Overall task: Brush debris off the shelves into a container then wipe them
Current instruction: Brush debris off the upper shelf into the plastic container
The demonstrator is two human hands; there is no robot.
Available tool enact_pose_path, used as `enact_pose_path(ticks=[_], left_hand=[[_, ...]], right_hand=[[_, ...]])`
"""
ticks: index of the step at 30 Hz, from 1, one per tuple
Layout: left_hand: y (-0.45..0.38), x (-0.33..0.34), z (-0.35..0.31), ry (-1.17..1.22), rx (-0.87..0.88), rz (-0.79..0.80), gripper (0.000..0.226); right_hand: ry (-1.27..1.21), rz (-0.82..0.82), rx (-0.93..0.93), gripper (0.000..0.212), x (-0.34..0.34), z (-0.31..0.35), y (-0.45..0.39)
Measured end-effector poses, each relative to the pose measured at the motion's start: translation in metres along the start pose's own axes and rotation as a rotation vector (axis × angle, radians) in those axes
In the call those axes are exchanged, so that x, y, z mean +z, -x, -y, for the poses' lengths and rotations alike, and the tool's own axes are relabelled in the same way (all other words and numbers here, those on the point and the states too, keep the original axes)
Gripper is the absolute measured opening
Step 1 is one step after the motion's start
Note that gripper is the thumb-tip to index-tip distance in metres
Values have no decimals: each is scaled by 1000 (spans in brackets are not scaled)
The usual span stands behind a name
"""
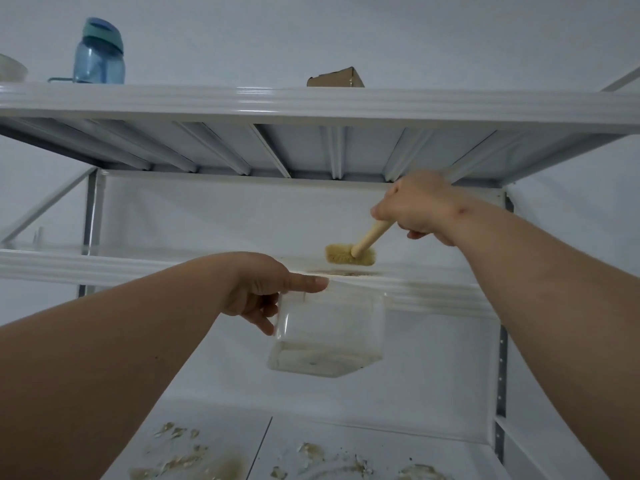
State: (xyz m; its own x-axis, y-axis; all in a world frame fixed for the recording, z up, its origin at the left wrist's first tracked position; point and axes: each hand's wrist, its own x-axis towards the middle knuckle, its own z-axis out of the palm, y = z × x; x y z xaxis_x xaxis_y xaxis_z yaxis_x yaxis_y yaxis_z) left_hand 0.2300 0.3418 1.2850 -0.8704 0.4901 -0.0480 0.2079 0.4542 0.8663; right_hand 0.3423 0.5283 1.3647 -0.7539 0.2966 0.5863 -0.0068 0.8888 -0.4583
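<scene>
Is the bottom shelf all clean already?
No, the bottom shelf has crumbly debris scattered across it.

2 bare forearms, no sleeves; small mark near right wrist (462, 211).

Top shelf (311, 103): bottle (99, 53) at left, box (335, 77) right of centre. Middle shelf (138, 268): brush (350, 254) at the front edge, right of centre; tub (329, 334) just below that edge, under the brush. Bottom shelf (433, 455): debris (194, 455) strewn across.
</scene>
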Motion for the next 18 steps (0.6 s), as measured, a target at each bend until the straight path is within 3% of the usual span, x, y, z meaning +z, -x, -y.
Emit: enact_pose_path(ticks=[4,9,15,18], left_hand=[[6,-11,-9,41,1,52,81],[13,-13,-20,86,10,65,66],[8,-14,-14,90,19,88,75],[6,-15,-8,85,35,116,79]], right_hand=[[-19,56,47,10,2,-7,5],[-158,65,21,13,-23,7,13],[-154,-54,13,11,-24,5,7],[-68,-19,27,12,-6,-2,3]])
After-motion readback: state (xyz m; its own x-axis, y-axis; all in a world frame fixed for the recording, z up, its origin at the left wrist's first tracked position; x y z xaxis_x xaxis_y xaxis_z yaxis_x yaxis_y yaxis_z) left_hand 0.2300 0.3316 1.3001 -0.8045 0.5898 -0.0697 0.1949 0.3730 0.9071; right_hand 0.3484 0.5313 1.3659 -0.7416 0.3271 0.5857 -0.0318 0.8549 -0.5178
